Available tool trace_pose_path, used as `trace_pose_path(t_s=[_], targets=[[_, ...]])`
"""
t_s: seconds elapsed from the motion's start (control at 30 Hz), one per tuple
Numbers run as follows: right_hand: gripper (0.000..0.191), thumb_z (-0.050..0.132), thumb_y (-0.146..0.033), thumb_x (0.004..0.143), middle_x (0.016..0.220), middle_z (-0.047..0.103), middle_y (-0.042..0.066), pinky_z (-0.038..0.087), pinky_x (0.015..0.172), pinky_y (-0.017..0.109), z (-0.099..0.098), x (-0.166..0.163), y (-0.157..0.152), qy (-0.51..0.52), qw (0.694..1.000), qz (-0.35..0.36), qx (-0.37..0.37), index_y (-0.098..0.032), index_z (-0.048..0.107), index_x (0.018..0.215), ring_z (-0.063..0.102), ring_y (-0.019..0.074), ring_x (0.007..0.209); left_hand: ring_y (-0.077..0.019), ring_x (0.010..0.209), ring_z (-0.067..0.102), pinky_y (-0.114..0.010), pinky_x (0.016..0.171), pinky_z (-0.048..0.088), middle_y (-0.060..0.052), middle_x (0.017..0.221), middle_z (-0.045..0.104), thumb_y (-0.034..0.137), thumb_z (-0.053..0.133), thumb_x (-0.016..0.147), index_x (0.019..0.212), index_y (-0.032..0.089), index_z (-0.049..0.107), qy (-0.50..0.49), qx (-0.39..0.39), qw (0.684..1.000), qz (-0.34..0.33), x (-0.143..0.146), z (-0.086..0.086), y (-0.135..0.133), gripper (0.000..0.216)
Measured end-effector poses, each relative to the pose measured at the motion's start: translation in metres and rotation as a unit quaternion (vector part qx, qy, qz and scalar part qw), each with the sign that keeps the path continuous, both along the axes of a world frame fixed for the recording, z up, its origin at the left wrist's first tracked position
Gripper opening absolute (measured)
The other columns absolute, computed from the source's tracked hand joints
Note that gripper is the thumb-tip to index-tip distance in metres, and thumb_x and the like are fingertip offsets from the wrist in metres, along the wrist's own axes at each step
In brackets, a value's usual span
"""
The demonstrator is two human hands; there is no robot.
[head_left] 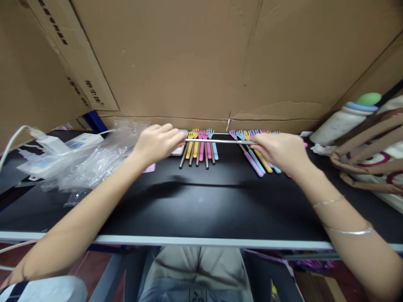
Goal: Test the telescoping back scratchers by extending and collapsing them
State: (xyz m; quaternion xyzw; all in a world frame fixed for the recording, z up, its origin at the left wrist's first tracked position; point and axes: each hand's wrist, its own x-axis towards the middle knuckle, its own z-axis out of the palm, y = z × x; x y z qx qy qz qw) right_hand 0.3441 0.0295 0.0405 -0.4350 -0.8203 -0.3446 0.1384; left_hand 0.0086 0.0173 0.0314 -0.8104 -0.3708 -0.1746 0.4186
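Both hands are raised over the black table [201, 216], well apart, with a thin metal rod [217, 141] level between them. Left hand [161, 142]: fingers closed round the rod's left end. Right hand [277, 151]: fingers and thumb pinching the right end; two silvery bangles [349, 230] on that forearm. Rod clear of the surface, its dark shadow falling on the tabletop nearer the person.

Beyond the rod, two bunches of claw-ended sticks, claws toward the cardboard wall [189, 54]. Left bunch [202, 152]: yellow, pink, blue, with bare metal shafts among the coloured handles. Right bunch [254, 163]: purple, blue, yellow handles fanned out, partly hidden by the right hand.

Left side of table: crumpled clear plastic bags [100, 157], overlapping a white power strip [85, 140]. Right side: pale bottle [340, 123] with green-topped lid, tilted in view; crumpled tissue [323, 149] near its base; tan-handled bag [371, 155] just beside.
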Motion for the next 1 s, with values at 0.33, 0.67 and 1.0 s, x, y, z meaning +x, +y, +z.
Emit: trace_pose_path(t_s=[0.33, 0.67, 1.0], targets=[[0.036, 0.033, -0.045, 0.092, 0.086, 0.066, 0.009, 0.03, 0.059, 0.025, 0.023, 0.08, 0.024, 0.074, 0.994, -0.079, -0.033, -0.02, 0.06, 0.092, 0.055, 0.0177, 0.075, -0.0173, 0.074, 0.045, -0.031, 0.055, 0.022, 0.0, 0.072, 0.06, 0.038, 0.035, 0.096, 0.083, 0.026, 0.062, -0.111, -0.038, 0.99, 0.081, -0.074, 0.023, 0.01, 0.032], [0.02, 0.042, -0.033, 0.089, 0.091, 0.064, 0.011, 0.032, 0.064, 0.028, 0.006, 0.146, 0.044, 0.062, 0.981, -0.173, -0.061, -0.02, 0.058, 0.094, 0.051, 0.0183, 0.078, -0.0183, 0.074, 0.043, -0.033, 0.055, 0.018, -0.001, 0.066, 0.055, 0.031, 0.037, 0.091, 0.077, 0.026, 0.061, -0.141, -0.068, 0.982, 0.102, -0.123, 0.011, 0.005, 0.028], [0.017, 0.043, -0.034, 0.088, 0.085, 0.062, 0.012, 0.028, 0.06, 0.03, -0.005, 0.18, 0.044, 0.016, 0.974, -0.227, -0.016, -0.021, 0.055, 0.086, 0.048, 0.0199, 0.073, -0.0173, 0.073, 0.042, -0.031, 0.055, 0.019, 0.0, 0.069, 0.057, 0.037, 0.04, 0.091, 0.077, 0.025, 0.06, -0.113, -0.085, 0.981, 0.136, -0.115, 0.012, 0.019, 0.027]])
